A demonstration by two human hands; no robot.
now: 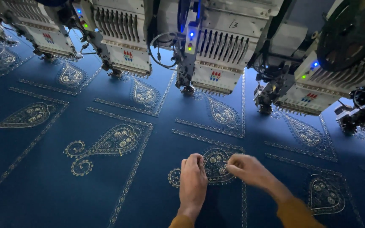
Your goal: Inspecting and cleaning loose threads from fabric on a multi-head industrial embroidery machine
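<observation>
Below the middle head (216, 55), on the blue cloth (43, 198), both your hands work one gold paisley (214, 164). Your left hand (193, 179) lies curled, grip together, pressing the cloth beside it; your right hand (250, 169) has its grip pinched on something too fine to tell, likely thread. Keep the cloth flat and pull gently. Five heads show, two hands, about ten paisleys

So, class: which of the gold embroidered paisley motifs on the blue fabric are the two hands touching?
The gold paisley motif in the nearest row, between left hand and right hand; the others lie untouched.
</observation>
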